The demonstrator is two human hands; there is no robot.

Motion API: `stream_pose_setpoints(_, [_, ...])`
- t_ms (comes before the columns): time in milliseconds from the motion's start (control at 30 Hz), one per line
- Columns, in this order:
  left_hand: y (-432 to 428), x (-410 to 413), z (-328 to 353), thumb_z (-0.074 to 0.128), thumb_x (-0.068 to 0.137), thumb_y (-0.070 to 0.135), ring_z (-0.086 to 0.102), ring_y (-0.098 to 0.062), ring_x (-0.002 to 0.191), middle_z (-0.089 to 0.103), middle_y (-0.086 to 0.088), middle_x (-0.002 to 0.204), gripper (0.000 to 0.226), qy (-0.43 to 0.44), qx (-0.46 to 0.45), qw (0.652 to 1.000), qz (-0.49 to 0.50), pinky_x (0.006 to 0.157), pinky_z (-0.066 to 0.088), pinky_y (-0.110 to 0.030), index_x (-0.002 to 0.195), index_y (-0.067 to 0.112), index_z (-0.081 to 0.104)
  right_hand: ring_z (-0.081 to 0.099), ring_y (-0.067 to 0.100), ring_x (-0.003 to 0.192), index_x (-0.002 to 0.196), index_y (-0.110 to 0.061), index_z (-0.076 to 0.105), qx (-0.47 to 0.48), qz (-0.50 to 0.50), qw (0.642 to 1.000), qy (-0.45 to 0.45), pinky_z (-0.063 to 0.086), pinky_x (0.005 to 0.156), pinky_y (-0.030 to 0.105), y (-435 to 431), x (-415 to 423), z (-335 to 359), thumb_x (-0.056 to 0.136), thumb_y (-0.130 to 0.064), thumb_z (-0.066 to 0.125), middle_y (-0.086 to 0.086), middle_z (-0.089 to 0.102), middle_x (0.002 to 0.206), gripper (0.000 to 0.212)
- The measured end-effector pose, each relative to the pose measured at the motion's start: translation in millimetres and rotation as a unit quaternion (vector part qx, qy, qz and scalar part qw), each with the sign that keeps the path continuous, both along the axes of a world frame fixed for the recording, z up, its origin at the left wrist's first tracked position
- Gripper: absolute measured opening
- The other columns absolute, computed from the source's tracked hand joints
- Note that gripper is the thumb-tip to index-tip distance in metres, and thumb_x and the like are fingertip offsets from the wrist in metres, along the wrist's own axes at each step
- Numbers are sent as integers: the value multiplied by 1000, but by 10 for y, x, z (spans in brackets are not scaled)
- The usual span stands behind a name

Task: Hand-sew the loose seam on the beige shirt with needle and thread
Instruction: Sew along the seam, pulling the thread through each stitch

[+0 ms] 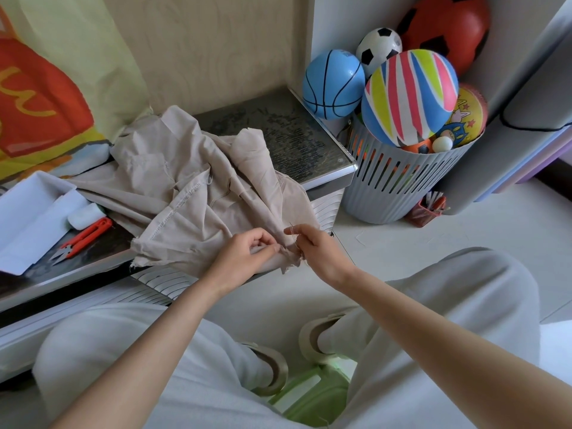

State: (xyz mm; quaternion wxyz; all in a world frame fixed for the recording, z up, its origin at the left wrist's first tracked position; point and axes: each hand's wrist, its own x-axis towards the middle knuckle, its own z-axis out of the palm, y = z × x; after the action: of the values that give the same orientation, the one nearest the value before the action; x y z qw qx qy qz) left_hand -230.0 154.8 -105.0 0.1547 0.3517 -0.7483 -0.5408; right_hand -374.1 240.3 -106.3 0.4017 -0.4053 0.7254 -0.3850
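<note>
Head camera: a beige shirt (198, 196) lies crumpled across a dark table (294, 140), its frayed near edge hanging over the table's front, where a seated person works on it with both hands. The left hand (247, 252) pinches the raw edge of the cloth between thumb and curled fingers. Just to its right, the right hand (315, 247) holds a fine thread (297, 244) between thumb and forefinger, its other fingers curled in. The thread runs down to the fabric between the two hands; whether a needle is in the pinch cannot be told at this size. On the table to the left of the shirt lie red thread snips (83, 239), a white roll (85, 215) just beyond them and an open white box (31, 209). A bag printed in red and yellow (40, 97) stands at the far left. Right of the table, on the pale floor, a grey slotted basket (399, 193) holds a striped ball (408, 97), a blue basketball (333, 85), a black-and-white football (379, 48) and a red ball (445, 29). The person's light trousers (464, 305) and sandals fill the near foreground above a green stool (309, 397).
</note>
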Motion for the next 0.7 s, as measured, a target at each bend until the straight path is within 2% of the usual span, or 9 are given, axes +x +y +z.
stream_pose_setpoints(100, [-18, 17, 31, 61, 89, 6, 57, 5, 74, 63, 5, 78, 8, -2, -20, 1000, -6, 77, 42, -10, 82, 9, 63, 53, 8, 64, 94, -18, 63, 37, 47, 997, 45, 41, 62, 20, -5, -125, 69, 96, -5, 39, -7, 60, 71, 27])
stream_pose_setpoints(200, [-55, 44, 40, 62, 89, 8, 55, 3, 74, 62, 5, 79, 9, -15, -40, 999, -9, 75, 41, -12, 81, 12, 62, 54, 7, 61, 97, -19, 69, 116, 126, 977, 127, 42, 56, 12, 0, -295, 150, 95, -15, 47, -3, 66, 90, 22])
stream_pose_setpoints(267, [-71, 56, 38, 62, 88, 9, 54, 2, 74, 63, 4, 79, 11, -24, -48, 998, -12, 75, 40, -12, 79, 15, 62, 58, 11, 63, 99, -19, 70, 165, 183, 949, 194, 42, 59, 14, 7, -407, 185, 95, -16, 47, 0, 67, 96, 24])
stream_pose_setpoints(333, [-83, 61, 23, 63, 88, 10, 55, 0, 75, 64, 4, 78, 12, -41, -58, 997, -15, 74, 40, -15, 78, 16, 62, 59, 10, 64, 98, -22, 71, 217, 218, 919, 246, 44, 65, 20, 12, -496, 200, 94, -14, 47, -3, 65, 87, 26])
stream_pose_setpoints(433, [-80, 34, 4, 65, 87, 12, 53, -1, 73, 63, 8, 75, 13, -62, -80, 995, -17, 72, 39, -17, 76, 17, 61, 57, 1, 60, 96, -23, 70, 263, 223, 895, 282, 46, 66, 21, 20, -605, 235, 92, -10, 45, -11, 66, 76, 28])
stream_pose_setpoints(533, [-71, 7, -6, 66, 86, 15, 50, 2, 68, 61, 11, 71, 13, -81, -100, 991, -19, 68, 37, -14, 74, 20, 61, 60, 6, 69, 99, -19, 64, 266, 228, 899, 263, 47, 70, 23, 25, -657, 291, 94, -9, 45, -7, 71, 85, 23])
stream_pose_setpoints(600, [-70, -2, -18, 66, 85, 19, 48, 1, 67, 60, 14, 69, 13, -97, -108, 989, -24, 67, 36, -16, 74, 23, 61, 61, 14, 81, 90, -18, 58, 217, 177, 930, 239, 50, 78, 28, 28, -656, 312, 93, -9, 49, -1, 72, 91, 14])
stream_pose_setpoints(667, [-61, -9, -24, 66, 84, 20, 48, 0, 67, 58, 20, 66, 15, -107, -107, 988, -29, 67, 36, -17, 73, 27, 60, 62, 19, 86, 81, -19, 53, 141, 98, 961, 218, 51, 79, 32, 33, -650, 328, 95, -10, 44, -1, 71, 87, 19])
stream_pose_setpoints(700, [-52, -17, -21, 66, 84, 20, 48, 1, 68, 57, 23, 66, 16, -110, -105, 988, -31, 68, 37, -18, 73, 29, 60, 62, 20, 86, 80, -19, 53, 121, 78, 963, 226, 50, 77, 31, 41, -649, 333, 96, -10, 41, -2, 70, 87, 22])
